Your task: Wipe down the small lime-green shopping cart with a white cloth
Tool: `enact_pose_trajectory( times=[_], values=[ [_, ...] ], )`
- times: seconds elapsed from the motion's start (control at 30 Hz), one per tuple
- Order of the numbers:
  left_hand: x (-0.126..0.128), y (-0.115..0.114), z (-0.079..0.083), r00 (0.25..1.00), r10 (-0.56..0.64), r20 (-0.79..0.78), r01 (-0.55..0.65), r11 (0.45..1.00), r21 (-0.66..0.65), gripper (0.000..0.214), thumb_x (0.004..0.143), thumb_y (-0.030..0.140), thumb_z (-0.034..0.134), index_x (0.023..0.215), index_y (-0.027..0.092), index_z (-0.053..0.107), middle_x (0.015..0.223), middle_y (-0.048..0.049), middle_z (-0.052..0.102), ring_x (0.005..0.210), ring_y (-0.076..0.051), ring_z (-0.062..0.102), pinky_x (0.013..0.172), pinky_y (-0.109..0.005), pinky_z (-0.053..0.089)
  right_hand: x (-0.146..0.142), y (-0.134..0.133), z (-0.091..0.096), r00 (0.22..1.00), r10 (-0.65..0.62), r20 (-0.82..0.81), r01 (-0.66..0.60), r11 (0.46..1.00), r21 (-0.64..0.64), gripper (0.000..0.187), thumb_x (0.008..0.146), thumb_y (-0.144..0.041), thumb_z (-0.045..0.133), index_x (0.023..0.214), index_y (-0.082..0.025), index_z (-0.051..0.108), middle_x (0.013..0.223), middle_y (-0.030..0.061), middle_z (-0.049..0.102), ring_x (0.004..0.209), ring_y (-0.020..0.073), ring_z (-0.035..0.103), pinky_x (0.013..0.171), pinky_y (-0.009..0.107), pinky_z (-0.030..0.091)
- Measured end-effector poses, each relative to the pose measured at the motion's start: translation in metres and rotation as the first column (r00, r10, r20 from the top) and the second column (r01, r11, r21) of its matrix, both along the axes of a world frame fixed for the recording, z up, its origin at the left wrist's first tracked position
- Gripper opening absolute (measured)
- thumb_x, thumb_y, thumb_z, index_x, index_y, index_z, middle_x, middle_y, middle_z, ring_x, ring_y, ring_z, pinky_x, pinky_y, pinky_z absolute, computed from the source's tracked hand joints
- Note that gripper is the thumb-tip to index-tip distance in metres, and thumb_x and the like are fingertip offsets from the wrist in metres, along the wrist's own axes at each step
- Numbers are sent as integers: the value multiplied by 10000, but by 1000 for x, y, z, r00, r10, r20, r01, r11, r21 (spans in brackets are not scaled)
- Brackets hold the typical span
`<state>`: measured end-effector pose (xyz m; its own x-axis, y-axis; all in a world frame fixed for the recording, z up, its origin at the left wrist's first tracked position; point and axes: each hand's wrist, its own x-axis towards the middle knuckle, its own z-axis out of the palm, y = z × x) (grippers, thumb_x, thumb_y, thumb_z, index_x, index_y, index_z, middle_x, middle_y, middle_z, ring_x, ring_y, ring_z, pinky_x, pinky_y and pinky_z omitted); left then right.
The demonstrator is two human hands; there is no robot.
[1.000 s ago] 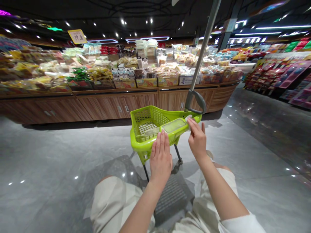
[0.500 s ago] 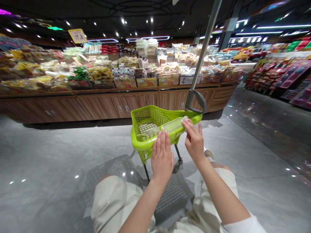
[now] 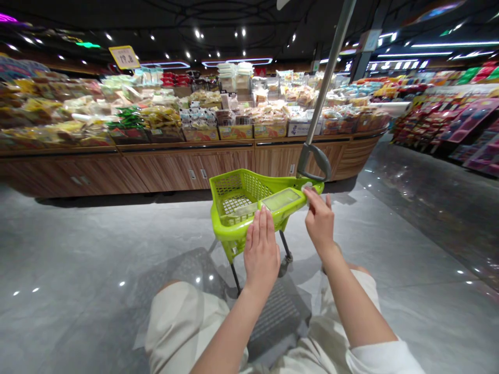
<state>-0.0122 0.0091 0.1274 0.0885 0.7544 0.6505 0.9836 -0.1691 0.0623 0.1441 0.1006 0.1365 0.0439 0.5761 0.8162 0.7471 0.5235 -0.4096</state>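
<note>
Right hand: thumb and fingers pinched on the right end of a flat clear plastic pack. Left hand: open, fingers straight and together, tips at the pack's near edge, no wrap. Pack contents: can't tell, too blurred.

Pack lies across the near rim of a lime-green shopping basket, left end reaching in over the basket's mesh floor, right end near the basket's right corner.

Relative to the basket:
- Below: black cart legs, then beige shorts on the person, nearest the camera.
- Behind, right: grey loop handle on a metal pole, running up out of frame.
- Under and around: polished grey floor.
- Ahead, well apart: long wooden bench stacked with bagged snacks in cardboard trays. Yellow price sign hangs above its left part.
- Far right: shelves of red packaged goods.
</note>
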Motion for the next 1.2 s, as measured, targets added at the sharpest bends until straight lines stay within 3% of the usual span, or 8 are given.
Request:
enact_pose_trajectory(
  times=[0.1,0.3,0.43,0.6,0.77,0.9,1.0,1.2],
  values=[
    [3,1,-1,1000,23,9,-23,1000,8,825,822,117,493,1546,58,103,1621,-120,202,1505,-237,176,1223,-413,192,-10,-6,3,1000,8,16,-8,1000,9,597,793,-7,351,1304,-197,593,1332,102,627,1324,221,513,1180,531,270],
    [-2,-2,-1,999,29,30,-30,999,28,804,852,128,467,1552,79,74,1610,-126,248,1506,-226,173,1233,-414,153,-45,-50,7,928,269,259,-295,953,67,590,831,-25,380,1382,-183,521,1369,95,599,1379,183,444,1211,440,238],
    [-7,-6,3,1000,-8,-5,8,1000,-7,851,808,103,489,1553,81,78,1617,-113,224,1504,-225,182,1227,-407,178,-18,-22,10,975,159,154,-167,985,40,616,813,-19,370,1362,-241,540,1352,63,615,1289,179,545,1228,510,113],
    [-1,-3,4,1000,-3,7,3,1000,-6,850,810,111,482,1550,66,65,1620,-128,204,1505,-236,175,1221,-419,194,-25,-21,7,999,7,50,-9,999,35,596,812,-23,363,1339,-214,566,1323,93,634,1300,210,536,1203,558,172],
    [-1,-2,1,1000,7,20,-7,1000,8,831,829,125,469,1554,83,64,1618,-120,222,1506,-223,172,1231,-409,163,-38,-45,3,921,261,288,-291,954,67,628,828,-22,385,1421,-200,485,1395,91,579,1385,186,435,1211,454,230],
    [-4,-6,4,1000,-6,-4,6,1000,-25,859,799,120,504,1551,72,90,1619,-116,215,1507,-225,170,1227,-404,185,-7,-23,5,977,110,180,-115,993,19,647,823,-13,368,1405,-264,502,1398,61,579,1317,178,519,1222,514,134],
    [-2,-6,4,1000,15,0,-15,1000,-20,854,799,117,503,1549,64,98,1622,-117,201,1505,-232,176,1229,-407,173,-8,-20,5,995,-9,96,10,1000,-7,619,830,-19,356,1376,-251,533,1368,71,603,1310,197,527,1204,546,174],
    [-3,-6,2,999,29,16,-29,999,-17,819,835,139,483,1552,77,92,1619,-124,217,1508,-232,161,1234,-416,154,-48,-55,2,921,258,292,-294,952,86,603,855,-26,368,1424,-188,481,1386,96,585,1397,187,417,1205,455,249]
  ],
)
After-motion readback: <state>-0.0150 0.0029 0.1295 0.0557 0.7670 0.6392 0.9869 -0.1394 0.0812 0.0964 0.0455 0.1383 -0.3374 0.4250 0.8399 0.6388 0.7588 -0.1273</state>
